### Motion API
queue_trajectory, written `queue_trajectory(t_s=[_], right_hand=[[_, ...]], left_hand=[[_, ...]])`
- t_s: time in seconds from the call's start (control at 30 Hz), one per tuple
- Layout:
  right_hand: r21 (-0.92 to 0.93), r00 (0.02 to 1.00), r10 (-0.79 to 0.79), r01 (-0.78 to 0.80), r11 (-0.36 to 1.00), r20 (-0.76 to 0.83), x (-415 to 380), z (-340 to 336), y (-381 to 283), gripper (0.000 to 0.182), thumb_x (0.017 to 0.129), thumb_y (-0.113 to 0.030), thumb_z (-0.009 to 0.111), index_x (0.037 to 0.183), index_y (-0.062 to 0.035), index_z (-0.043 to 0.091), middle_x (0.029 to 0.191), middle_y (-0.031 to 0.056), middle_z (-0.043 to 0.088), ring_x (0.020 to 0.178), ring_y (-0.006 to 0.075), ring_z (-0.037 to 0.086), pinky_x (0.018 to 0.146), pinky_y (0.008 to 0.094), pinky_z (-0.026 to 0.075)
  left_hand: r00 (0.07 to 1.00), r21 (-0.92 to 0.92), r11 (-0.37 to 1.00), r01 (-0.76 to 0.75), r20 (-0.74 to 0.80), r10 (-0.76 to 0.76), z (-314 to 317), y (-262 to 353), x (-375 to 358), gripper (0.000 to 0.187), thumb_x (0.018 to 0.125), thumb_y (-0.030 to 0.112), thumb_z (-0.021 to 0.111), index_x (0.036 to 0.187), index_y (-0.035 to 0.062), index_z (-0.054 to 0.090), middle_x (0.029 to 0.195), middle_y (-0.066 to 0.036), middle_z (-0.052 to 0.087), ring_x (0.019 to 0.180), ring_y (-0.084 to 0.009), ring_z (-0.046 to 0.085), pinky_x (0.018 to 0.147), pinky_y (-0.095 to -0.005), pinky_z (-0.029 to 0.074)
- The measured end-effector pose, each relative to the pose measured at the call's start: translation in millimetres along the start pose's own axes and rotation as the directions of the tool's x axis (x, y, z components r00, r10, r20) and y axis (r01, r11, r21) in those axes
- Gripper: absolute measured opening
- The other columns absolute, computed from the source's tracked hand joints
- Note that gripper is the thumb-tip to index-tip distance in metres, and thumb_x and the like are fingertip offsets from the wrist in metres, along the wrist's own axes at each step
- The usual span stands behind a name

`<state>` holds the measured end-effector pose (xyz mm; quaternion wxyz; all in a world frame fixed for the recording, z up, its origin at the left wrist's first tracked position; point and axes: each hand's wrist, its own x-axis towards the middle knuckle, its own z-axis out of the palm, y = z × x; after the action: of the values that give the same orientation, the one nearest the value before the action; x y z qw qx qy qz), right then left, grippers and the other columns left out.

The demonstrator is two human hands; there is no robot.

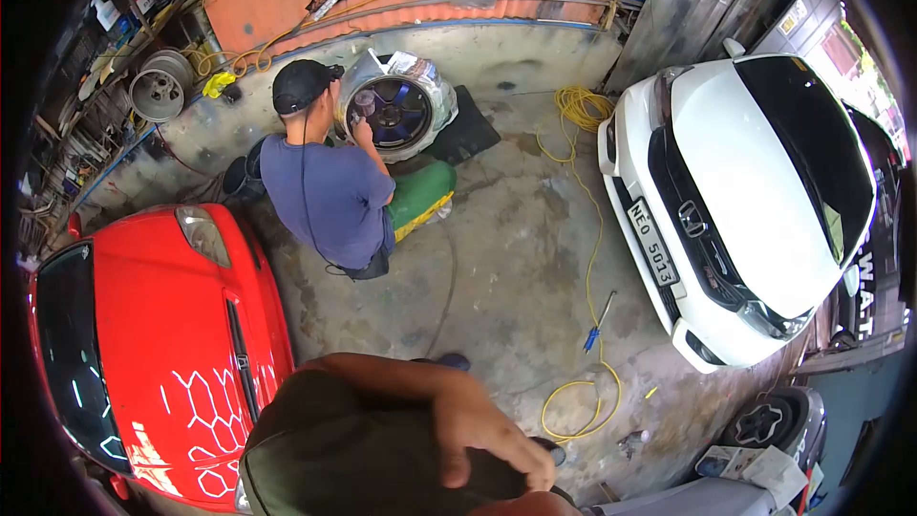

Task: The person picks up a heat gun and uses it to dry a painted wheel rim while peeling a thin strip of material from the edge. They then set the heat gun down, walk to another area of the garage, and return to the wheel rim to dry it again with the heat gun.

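My left hand (pixel 489 432) reaches across my front, over dark olive cloth (pixel 334 444). Its thumb stands apart from the fingers, and nothing shows in its grasp. The fingers bend down toward a patch of skin at the bottom edge, perhaps my right arm or hand (pixel 530 506); its fingers are hidden. Farther off, a person in a blue shirt (pixel 320 191) and black cap crouches by a wheel (pixel 396 113) with masking around its dark rim. That person's hand (pixel 363 134) holds what looks like a spray gun with a cup (pixel 364 102).
A red car (pixel 172 325) stands on the left, a white car (pixel 745 182) on the right. A yellow hose (pixel 597 229) trails across the concrete floor, near a blue-handled tool (pixel 593 336). Bare rims (pixel 158 94) sit by the cluttered shelf. A grey bumper (pixel 669 502) lies lower right.
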<state>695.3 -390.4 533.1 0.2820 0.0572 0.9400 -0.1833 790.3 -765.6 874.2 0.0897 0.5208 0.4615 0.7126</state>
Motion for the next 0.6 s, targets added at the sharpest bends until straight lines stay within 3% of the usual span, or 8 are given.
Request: queue_trajectory(t_s=[0.07, 0.17, 0.37, 0.5, 0.6], right_hand=[[-0.007, 1.000, 0.002, -0.002, 1.000, -0.001, 0, 0, 2, 0.040, 0.082, -0.025, 0.083, 0.104, 0.0062, 0.075, 0.091, 0.0174, 0.076, 0.083, 0.0340, 0.072, 0.074, 0.0465, 0.055], [-0.014, 1.000, 0.005, -0.005, 1.000, 0.005, 1, 0, 2, 0.040, 0.082, -0.026, 0.083, 0.104, 0.0063, 0.075, 0.091, 0.0177, 0.076, 0.083, 0.0344, 0.073, 0.074, 0.0467, 0.055], [-0.039, 1.000, -0.001, 0.001, 0.999, 0.005, 6, 0, 3, 0.042, 0.082, -0.028, 0.083, 0.104, 0.0066, 0.076, 0.091, 0.0185, 0.076, 0.084, 0.0352, 0.073, 0.074, 0.0472, 0.055], [-0.049, 1.000, -0.003, 0.003, 0.999, 0.003, 5, -2, 1, 0.043, 0.082, -0.029, 0.083, 0.104, 0.0067, 0.076, 0.092, 0.0190, 0.076, 0.084, 0.0357, 0.073, 0.074, 0.0475, 0.055], [-0.052, 1.000, -0.001, 0.001, 0.999, 0.001, 4, -2, 0, 0.043, 0.082, -0.030, 0.083, 0.104, 0.0069, 0.076, 0.092, 0.0193, 0.077, 0.084, 0.0361, 0.074, 0.074, 0.0477, 0.055]], left_hand=[[0.999, 0.035, 0.998, -0.042, 0.029, 0.041, 3, 19, -8, 0.102, 0.093, 0.082, 0.060, 0.147, -0.0049, 0.050, 0.157, -0.025, 0.045, 0.148, -0.0400, 0.043, 0.122, -0.0513, 0.030], [0.992, -0.117, 0.986, 0.121, -0.018, -0.124, 6, 5, -19, 0.105, 0.097, 0.083, 0.052, 0.154, -0.0043, 0.047, 0.168, -0.026, 0.036, 0.158, -0.0399, 0.032, 0.127, -0.0512, 0.023], [0.908, -0.118, 0.959, 0.258, -0.311, -0.282, 23, -29, -50, 0.074, 0.114, 0.060, 0.037, 0.151, -0.0017, 0.053, 0.164, -0.025, 0.043, 0.158, -0.0375, 0.033, 0.127, -0.0481, 0.024], [0.877, 0.107, 0.923, 0.369, -0.369, -0.308, 19, -55, -63, 0.059, 0.116, 0.049, 0.040, 0.147, 0.0018, 0.058, 0.155, -0.023, 0.052, 0.151, -0.0378, 0.042, 0.124, -0.0488, 0.029], [0.837, 0.413, 0.738, 0.534, -0.379, -0.393, 10, -73, -76, 0.054, 0.112, 0.050, 0.049, 0.140, 0.0053, 0.063, 0.147, -0.021, 0.058, 0.144, -0.0375, 0.049, 0.121, -0.0495, 0.034]])
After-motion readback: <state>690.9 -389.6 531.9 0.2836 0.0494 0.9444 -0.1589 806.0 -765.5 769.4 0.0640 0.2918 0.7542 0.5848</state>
